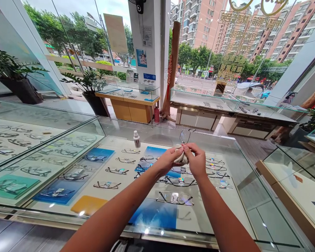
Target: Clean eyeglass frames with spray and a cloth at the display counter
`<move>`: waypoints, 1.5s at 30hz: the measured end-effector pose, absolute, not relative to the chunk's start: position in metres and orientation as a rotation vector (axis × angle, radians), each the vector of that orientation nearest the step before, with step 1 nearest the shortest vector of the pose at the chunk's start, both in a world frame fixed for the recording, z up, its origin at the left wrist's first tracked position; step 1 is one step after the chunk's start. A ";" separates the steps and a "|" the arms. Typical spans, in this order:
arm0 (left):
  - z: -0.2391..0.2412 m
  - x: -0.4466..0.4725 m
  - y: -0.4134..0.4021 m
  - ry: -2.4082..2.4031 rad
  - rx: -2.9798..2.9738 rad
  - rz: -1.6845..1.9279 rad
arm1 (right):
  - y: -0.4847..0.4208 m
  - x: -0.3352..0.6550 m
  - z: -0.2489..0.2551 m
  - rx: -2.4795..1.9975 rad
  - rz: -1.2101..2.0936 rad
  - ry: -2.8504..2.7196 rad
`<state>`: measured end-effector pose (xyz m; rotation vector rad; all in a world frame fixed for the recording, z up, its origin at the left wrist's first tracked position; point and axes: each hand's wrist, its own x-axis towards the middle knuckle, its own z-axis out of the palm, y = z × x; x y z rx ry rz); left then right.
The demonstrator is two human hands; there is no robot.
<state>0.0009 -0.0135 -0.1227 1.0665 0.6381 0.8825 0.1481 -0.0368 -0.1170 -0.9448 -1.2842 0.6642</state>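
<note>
The cloth (pixel 180 158) is off-white, plain, no pattern. The glasses (pixel 185 135) have a thin dark frame w/ clear lenses. Small bottle (pixel 137 139) is white w/ darker label. Display mats (pixel 152 214) are blue, one pad (pixel 88 205) orange, one mat (pixel 13 183) teal. Extinguisher (pixel 156 114) is red; window letters (pixel 231 68) are gold.

My left hand (pixel 168 160) and right hand (pixel 197 161) tight on a crumpled white cloth (pixel 180 158) around thin dark-rimmed glasses (pixel 185 135).

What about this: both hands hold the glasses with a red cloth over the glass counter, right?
Not quite: the head view shows the cloth is white, not red. Left hand and right hand do hold the glasses over the glass counter.
</note>
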 end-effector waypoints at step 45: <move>-0.122 -0.007 -0.008 0.657 1.608 1.040 | -0.028 0.150 -0.121 -0.878 0.991 -0.985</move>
